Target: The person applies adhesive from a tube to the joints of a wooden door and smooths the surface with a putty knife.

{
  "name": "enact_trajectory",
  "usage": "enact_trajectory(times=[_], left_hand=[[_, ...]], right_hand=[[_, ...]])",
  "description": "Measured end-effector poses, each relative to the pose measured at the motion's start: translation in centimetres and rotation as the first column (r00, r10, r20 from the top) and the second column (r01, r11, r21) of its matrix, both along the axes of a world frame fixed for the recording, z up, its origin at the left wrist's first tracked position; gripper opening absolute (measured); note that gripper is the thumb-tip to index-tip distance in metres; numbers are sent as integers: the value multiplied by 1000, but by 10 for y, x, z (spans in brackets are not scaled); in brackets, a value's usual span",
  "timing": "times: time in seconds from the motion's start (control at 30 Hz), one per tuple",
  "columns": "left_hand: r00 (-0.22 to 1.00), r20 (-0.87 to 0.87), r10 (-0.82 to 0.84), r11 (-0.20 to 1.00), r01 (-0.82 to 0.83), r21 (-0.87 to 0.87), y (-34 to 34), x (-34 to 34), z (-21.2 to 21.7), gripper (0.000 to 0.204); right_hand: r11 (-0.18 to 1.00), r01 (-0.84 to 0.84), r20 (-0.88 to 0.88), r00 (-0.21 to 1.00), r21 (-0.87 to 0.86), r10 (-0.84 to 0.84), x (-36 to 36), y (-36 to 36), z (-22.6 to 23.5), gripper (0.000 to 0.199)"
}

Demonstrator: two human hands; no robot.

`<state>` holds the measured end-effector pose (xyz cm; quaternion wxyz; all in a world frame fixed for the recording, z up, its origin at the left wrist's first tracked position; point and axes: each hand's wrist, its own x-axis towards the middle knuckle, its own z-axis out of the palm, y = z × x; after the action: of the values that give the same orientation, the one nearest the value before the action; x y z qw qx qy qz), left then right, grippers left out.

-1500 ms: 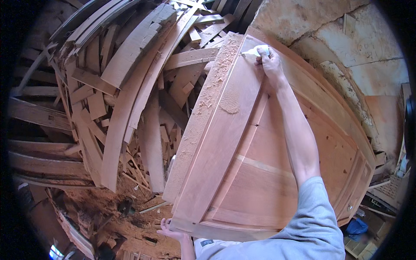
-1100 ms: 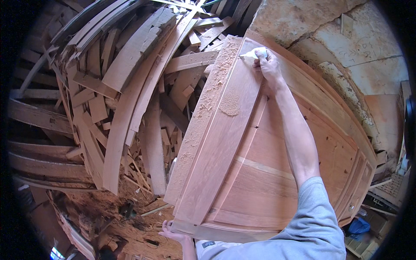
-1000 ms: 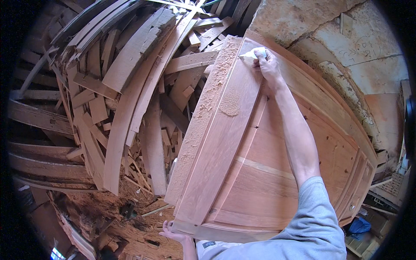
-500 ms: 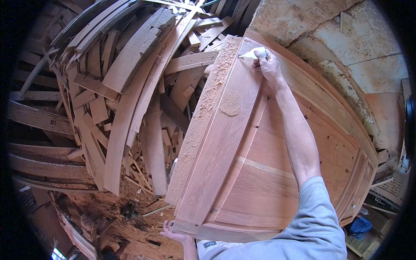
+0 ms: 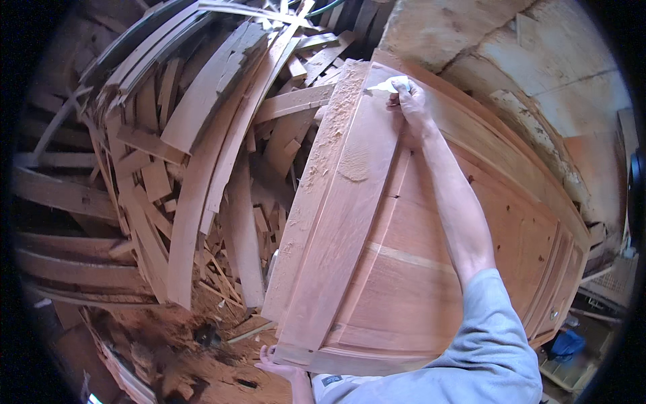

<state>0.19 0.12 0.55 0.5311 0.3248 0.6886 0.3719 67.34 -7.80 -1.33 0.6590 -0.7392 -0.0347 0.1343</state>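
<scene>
A panelled wooden door (image 5: 410,262) lies in front of me, reddish brown, with a wide plain stile (image 5: 336,249) along its left side. My right hand (image 5: 412,108) is closed round a small white squeeze bottle (image 5: 398,82) with a pointed tip, like a glue bottle. The tip is at the stile's far end, close to the surface; whether it touches I cannot tell. A patch of sawdust (image 5: 354,163) sits on the stile nearer to me. At the door's near left corner my left hand (image 5: 286,367) is open, palm up, fingers stretched out beside the edge.
A dust-covered board (image 5: 330,161) runs along the door's left edge. Left of it rises a large heap of curved wood offcuts (image 5: 208,155). Sawdust (image 5: 155,330) covers the ground at lower left. Stone slabs (image 5: 464,27) lie beyond the door, and a blue thing (image 5: 567,345) at lower right.
The view has shifted slightly. My right hand keeps the bottle at the stile's far end, its tip now a little farther from the corner. My left hand stays by the near corner.
</scene>
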Motion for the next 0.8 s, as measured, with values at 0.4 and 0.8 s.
enact_trajectory(times=[0.4, 0.8], left_hand=[[996, 66, 66, 998, -64, -24, -5, -14, -9, 68], [959, 281, -20, 986, 66, -152, -1, -25, -19, 74]], right_hand=[[556, 394, -496, 867, 731, 38, -155, -94, 39, 23], [389, 720, -699, 679, 575, -224, -430, -307, 94, 27]])
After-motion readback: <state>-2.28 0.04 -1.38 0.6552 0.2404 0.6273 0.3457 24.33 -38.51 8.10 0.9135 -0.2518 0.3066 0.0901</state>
